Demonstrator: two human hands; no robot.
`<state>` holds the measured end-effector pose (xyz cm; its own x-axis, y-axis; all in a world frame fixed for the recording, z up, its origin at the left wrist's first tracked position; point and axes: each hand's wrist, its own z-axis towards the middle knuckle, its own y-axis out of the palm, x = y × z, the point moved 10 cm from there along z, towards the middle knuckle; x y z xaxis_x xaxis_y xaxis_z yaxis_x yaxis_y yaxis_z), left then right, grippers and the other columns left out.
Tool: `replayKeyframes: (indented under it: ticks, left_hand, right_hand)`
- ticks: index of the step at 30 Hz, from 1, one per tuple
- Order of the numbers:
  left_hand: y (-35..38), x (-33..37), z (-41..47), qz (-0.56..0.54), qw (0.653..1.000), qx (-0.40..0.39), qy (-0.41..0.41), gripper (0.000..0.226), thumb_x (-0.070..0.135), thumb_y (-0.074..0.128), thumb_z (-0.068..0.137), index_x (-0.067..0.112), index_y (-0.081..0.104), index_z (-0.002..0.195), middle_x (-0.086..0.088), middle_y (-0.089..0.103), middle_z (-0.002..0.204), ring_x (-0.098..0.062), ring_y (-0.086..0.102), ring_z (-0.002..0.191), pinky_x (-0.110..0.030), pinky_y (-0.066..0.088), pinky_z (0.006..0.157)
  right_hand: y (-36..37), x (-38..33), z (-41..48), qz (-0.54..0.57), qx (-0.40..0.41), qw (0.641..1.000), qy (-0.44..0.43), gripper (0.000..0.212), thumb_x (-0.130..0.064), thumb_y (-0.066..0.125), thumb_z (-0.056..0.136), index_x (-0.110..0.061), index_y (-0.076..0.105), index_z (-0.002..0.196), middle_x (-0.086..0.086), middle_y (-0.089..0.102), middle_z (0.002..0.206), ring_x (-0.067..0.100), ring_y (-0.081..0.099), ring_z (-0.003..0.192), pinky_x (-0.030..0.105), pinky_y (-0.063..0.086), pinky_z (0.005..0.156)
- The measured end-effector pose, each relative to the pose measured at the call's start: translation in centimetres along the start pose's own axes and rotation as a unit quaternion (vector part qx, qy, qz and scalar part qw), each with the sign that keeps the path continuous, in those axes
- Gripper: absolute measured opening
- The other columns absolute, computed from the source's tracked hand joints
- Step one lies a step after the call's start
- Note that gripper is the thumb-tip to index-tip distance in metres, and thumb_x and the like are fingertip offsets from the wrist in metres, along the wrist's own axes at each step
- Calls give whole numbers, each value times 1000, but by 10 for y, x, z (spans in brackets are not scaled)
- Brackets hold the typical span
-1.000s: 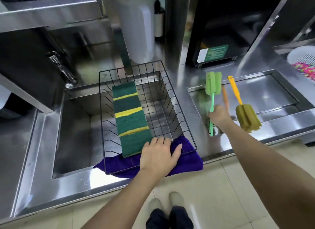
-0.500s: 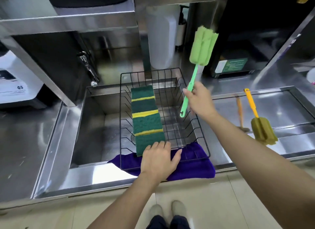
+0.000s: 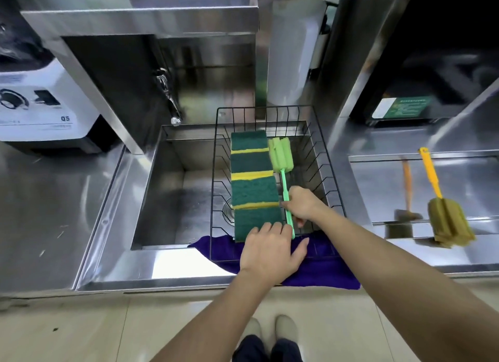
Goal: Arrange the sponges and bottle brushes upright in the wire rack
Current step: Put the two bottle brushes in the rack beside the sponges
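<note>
Gripping the thin, light green plastic handle of the green bottle brush (image 3: 282, 160), my right hand (image 3: 302, 206) has its fingers closed around the stem, inside the black wire rack (image 3: 330, 178). The brush's long axis runs from near me to away from me, with its soft, ribbed foam head pointing to the far end of the rack and lying just beside the row of sponges (image 3: 252, 183). Those sponges are flat rectangular slabs, coarse dark green scouring faces with yellow foam edges, standing on edge in a line. My left hand (image 3: 270, 251) lies flat, fingers spread, on the rack's near rim over a fuzzy purple cloth (image 3: 324, 271). Off to the right, an olive foam brush (image 3: 445, 218) with an orange handle rests across the steel counter's (image 3: 54, 213) recess.
</note>
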<state>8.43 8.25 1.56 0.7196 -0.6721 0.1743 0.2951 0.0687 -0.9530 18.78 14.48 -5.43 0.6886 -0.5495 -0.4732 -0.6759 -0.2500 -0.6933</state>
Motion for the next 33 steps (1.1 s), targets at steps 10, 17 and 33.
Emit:
replayKeyframes:
  ticks: [10, 17, 33]
  left_hand:
    - [-5, 16, 0, -12, 998, 18, 59, 46, 49, 40, 88, 13, 61, 69, -2, 59, 64, -22, 54, 61, -32, 42, 57]
    - [2, 55, 13, -18, 995, -4, 93, 46, 52, 38, 85, 15, 62, 71, -1, 61, 66, -21, 57, 61, -30, 44, 58]
    - [11, 71, 23, -74, 994, -2, 86, 47, 54, 33, 91, 18, 59, 76, 5, 61, 64, -16, 58, 57, -29, 45, 50]
  right_hand:
    - [-39, -5, -10, 63, 39, 996, -41, 23, -20, 52, 92, -3, 52, 108, 15, 59, 83, 24, 53, 68, 32, 45, 56]
    - [-105, 8, -32, 133, 132, 977, -100, 18, -15, 53, 92, -2, 59, 103, -4, 51, 63, 18, 53, 61, 25, 43, 56]
    - [-201, 226, -70, -107, 222, 964, 101, 66, 1, 48, 87, -33, 34, 142, 21, 46, 127, 41, 56, 108, 43, 45, 88]
